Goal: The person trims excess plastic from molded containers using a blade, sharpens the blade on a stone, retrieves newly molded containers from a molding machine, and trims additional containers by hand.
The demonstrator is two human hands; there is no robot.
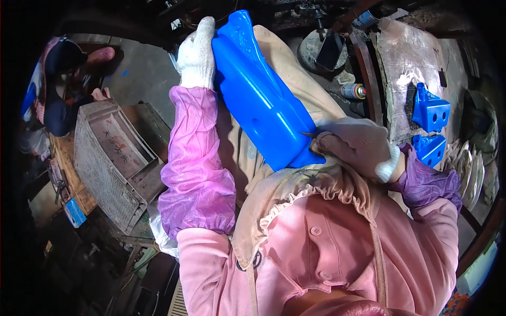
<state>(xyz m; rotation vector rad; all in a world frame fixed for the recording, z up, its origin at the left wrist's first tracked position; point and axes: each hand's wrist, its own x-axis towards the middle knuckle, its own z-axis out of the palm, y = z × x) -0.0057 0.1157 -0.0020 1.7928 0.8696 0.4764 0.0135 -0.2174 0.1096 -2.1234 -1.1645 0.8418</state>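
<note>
My gloved left hand (196, 52) clamps the far end of the long, bright blue moulded plastic casing (261, 100) lying across my lap. My right hand (354, 147) is closed around a small blade (309, 135) at its near edge. It seems light, stiff and slick; best gripped by its ends.

My left hand (196, 50): white knit cotton glove, ribbed cuff. My right hand (358, 145): same glove, greyed, cuff rolled. Above each cuff, shiny pink-purple oversleeve, elastic-gathered. Pink buttoned shirt beneath. Beige apron, frilled edge, thin straps.
</note>
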